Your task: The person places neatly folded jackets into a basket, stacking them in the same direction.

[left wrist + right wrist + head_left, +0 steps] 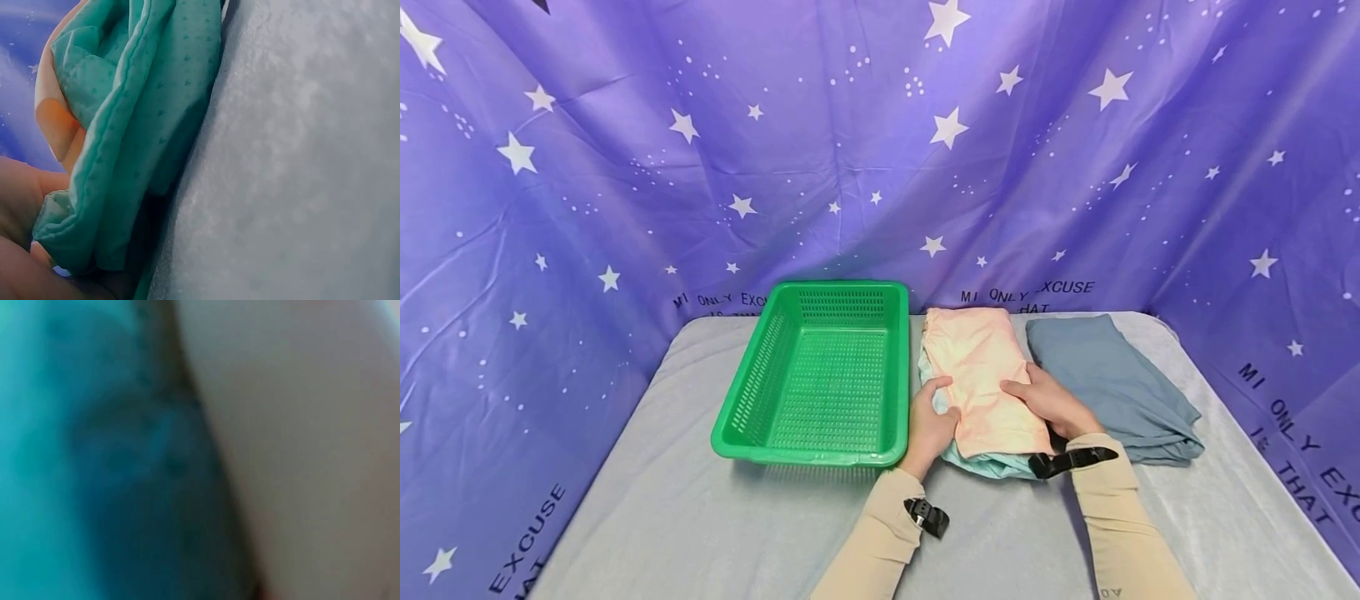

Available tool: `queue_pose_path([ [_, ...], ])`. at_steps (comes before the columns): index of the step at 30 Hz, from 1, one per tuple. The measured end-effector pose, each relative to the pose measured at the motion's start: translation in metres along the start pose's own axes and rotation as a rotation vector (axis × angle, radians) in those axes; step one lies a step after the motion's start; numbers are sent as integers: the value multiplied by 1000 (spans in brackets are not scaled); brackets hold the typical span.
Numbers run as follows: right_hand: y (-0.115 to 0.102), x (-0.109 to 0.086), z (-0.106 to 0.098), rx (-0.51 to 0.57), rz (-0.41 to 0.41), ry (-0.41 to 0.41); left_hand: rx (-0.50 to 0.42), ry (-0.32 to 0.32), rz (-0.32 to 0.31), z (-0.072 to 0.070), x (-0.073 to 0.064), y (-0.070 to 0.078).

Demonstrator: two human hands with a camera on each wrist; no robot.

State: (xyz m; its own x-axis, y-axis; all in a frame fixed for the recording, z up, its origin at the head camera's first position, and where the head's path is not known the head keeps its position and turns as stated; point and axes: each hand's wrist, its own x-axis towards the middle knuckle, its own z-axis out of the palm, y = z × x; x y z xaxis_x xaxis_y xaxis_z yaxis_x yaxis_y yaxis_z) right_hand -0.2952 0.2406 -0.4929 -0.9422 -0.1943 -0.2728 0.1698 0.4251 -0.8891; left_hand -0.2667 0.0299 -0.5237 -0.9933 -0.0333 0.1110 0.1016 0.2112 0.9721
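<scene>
A folded peach garment [988, 354] lies on top of a folded mint-green garment [992, 465], whose edges stick out at the left and front. My left hand [929, 429] grips the left side of this pair. In the left wrist view, its fingers [25, 194] hold the small-patterned mint-green fabric [140, 125] at a lower corner. On the opposite side, my right hand [1055, 402] grips the pair with its thumb over the peach cloth and its other fingers hidden. The right wrist view is a blur of teal cloth [37, 456] and skin.
An open green plastic basket [898, 375] with perforated walls stands just left of the clothes. To the right lies a folded blue-grey garment [1112, 387]. A pale grey cloth covers the table [700, 533], and a purple star-printed curtain [850, 125] hangs behind and at both sides.
</scene>
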Motion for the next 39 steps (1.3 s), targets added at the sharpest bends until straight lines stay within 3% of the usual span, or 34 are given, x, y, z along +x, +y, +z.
queue_pose_path([
  [8, -7, -5, -5, 21, -80, 23, -89, 11, -30, 3, -1, 10],
  [15, -13, -11, -12, 118, -118, 16, -226, -21, -48, 2, -3, 20],
  [25, -26, -20, -16, 161, -195, 60, -289, -29, 69, -1, -5, 34],
  [39, -48, -42, -23, 157, -235, 94, -206, -38, 192, -9, -15, 59],
])
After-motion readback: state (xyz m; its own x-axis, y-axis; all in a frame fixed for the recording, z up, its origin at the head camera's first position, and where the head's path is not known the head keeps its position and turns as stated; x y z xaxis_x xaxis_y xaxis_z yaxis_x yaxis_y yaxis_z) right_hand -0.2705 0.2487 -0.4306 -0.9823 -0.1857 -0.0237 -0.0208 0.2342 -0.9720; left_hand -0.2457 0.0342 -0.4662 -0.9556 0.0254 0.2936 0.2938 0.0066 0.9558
